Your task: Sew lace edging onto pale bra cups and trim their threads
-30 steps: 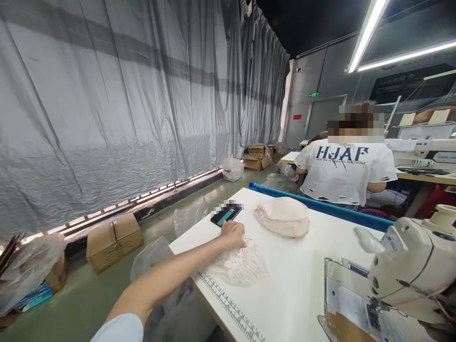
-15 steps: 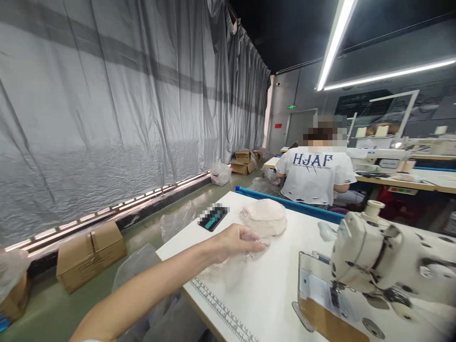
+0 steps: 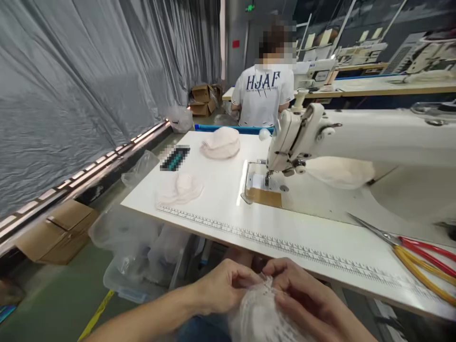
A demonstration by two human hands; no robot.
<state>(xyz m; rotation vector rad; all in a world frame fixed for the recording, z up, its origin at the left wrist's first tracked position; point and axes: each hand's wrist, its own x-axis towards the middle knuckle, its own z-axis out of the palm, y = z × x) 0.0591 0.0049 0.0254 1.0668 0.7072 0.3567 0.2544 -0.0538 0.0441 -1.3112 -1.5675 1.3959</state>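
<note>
Just in front of the table's near edge, my left hand [image 3: 226, 287] and my right hand [image 3: 302, 297] come together. Between them is a whitish, gathered piece of sheer fabric [image 3: 261, 313], pinched at its top edge by the fingers of both. Its lower part runs out of the picture. Up on the white table [image 3: 221, 190] lie a pale pink pile of fabric pieces [image 3: 224, 142] and, closer to me, a thin crumpled pale piece [image 3: 183, 187]. A white sewing machine [image 3: 363, 130] stands to the right, its needle area [image 3: 267, 179] facing left.
Scissors [image 3: 388, 237] with red and yellow handles lie at the right. A printed ruler [image 3: 256, 237] runs along the near edge. A phone-like dark object [image 3: 175, 159] rests at the left. Plastic bags [image 3: 128, 232] and a carton [image 3: 57, 230] stand below. Ahead sits a co-worker [image 3: 263, 92].
My left hand has drawn back from the tabletop fabric to the near edge. My right hand has come into view, and both now grip whitish fabric. The view has turned right and down.
</note>
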